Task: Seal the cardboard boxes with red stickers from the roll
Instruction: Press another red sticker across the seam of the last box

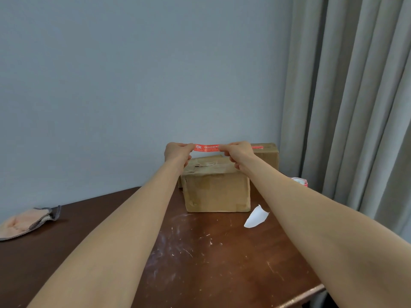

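A red sticker (206, 148) with white print is stretched flat in the air above the nearest cardboard box (216, 190). My left hand (176, 153) pinches its left end and my right hand (239, 153) pinches its right end. A second cardboard box (268, 155) stands behind on the right, with a red sticker (257, 147) on its top. The sticker roll (300, 181) lies on the table to the right, partly hidden by my right forearm.
The boxes stand on a dark wooden table (200, 252) with white scuffs, against a blue-grey wall. A white backing scrap (255, 216) lies right of the near box. A pink cloth (26, 222) lies at the left edge. Grey curtains (347, 96) hang at the right.
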Available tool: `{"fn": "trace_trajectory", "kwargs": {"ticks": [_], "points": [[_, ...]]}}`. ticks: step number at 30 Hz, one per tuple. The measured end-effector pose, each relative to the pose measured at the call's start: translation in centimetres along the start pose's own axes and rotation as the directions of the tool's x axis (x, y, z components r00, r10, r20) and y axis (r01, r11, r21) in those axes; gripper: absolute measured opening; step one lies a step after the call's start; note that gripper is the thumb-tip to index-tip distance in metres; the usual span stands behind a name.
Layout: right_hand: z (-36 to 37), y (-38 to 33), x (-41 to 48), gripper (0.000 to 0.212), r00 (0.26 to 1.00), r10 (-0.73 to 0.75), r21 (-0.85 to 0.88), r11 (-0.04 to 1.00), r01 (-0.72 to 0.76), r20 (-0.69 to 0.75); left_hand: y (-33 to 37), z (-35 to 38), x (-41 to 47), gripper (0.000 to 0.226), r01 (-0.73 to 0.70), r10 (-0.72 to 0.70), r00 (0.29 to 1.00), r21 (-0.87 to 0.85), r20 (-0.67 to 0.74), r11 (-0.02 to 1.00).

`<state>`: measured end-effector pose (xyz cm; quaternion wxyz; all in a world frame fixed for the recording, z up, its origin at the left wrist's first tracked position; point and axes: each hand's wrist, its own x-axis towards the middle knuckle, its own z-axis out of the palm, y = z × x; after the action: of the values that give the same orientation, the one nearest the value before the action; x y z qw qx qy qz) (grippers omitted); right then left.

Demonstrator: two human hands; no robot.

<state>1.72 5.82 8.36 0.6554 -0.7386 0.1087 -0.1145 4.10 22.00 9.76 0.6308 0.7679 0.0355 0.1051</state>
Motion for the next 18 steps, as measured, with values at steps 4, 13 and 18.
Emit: {"fn": "trace_trajectory", "kwargs": {"ticks": [4, 13, 18], "points": [[-0.1, 0.1, 0.8, 0.022, 0.997, -0.066, -0.176, 0.983, 0.059, -0.037, -0.4, 0.4, 0.9, 0.009, -0.019, 0.018, 1.000, 0.111, 0.016, 0.994], [-0.4, 1.0, 2.3, 0.022, 0.993, -0.097, -0.544, 0.838, 0.047, -0.064, -2.0, 2.0, 2.7, 0.022, -0.033, 0.019, 0.999, 0.408, 0.040, 0.912], [-0.1, 1.6, 3.2, 0.022, 0.991, -0.098, -0.583, 0.812, 0.030, -0.086, -2.2, 2.7, 3.0, 0.031, -0.033, 0.008, 0.999, 0.501, 0.052, 0.865]]}}
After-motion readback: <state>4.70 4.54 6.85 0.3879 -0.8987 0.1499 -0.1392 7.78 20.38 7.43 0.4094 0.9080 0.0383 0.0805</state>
